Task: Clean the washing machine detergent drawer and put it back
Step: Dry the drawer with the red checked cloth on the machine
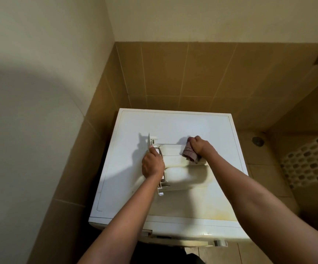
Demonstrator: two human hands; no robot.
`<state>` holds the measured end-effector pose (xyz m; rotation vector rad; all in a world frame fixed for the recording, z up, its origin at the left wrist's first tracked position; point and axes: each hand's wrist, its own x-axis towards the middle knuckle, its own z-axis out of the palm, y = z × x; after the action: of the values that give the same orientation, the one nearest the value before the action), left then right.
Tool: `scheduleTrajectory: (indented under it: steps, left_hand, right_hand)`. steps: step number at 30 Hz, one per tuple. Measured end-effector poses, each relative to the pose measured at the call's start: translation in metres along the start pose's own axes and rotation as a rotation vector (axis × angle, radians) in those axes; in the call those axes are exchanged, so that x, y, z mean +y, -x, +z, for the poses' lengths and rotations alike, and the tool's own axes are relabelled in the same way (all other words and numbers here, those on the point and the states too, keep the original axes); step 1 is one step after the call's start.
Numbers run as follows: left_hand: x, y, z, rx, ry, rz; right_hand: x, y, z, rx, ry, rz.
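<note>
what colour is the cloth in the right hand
The cloth gripped by the right hand is a dull reddish-brown with faint darker lines, seen in the head view.

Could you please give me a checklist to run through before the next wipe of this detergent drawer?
1. The drawer lies fully on the washing machine top: ok.
2. The left hand grips the drawer's front end: ok.
3. The right hand holds the cloth against the drawer: ok.
4. Drawer surface free of stains: not ok, yellowish marks show.
5. The machine's drawer slot is ready: cannot tell, out of sight.
</note>
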<state>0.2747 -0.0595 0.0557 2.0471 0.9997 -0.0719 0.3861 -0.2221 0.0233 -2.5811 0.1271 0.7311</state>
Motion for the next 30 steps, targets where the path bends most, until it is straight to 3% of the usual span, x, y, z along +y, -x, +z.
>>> scheduleTrajectory:
  steps: [4, 11, 14, 17, 20, 23, 26, 28, 30]
  left_hand:
    - [0.0, -0.002, 0.001, -0.002, 0.009, 0.003]
    - [0.0, -0.004, 0.0, -0.029, 0.002, -0.007]
    - [-0.001, -0.003, -0.001, -0.032, 0.011, 0.001]
    - [-0.001, -0.001, -0.001, -0.026, 0.004, 0.015]
    - [-0.001, 0.0, -0.001, -0.03, 0.001, 0.017]
    - [0.001, -0.001, -0.001, -0.025, -0.008, 0.01]
    - [0.001, -0.002, -0.001, -0.038, -0.019, 0.005]
    - [0.001, -0.003, -0.002, -0.048, -0.024, -0.002]
    - [0.0, -0.002, -0.002, -0.051, -0.031, 0.002]
  right_hand:
    - [-0.019, 0.007, 0.014, 0.068, -0.005, 0.034]
    - [-0.071, 0.061, 0.058, 0.124, -0.129, -0.556]
    - [-0.051, 0.069, 0.055, 0.169, -0.06, -0.681]
    - [-0.017, 0.06, 0.04, 0.242, 0.124, -0.532]
    - [0.002, 0.053, 0.027, 0.3, -0.015, -0.183]
    - [-0.014, 0.057, 0.036, 0.352, -0.029, -0.098]
    - [-0.033, 0.078, 0.058, 0.408, -0.045, -0.346]
    - [-0.033, 0.097, 0.073, 0.375, -0.059, -0.546]
    - [-0.021, 0.113, 0.082, 0.335, -0.03, -0.633]
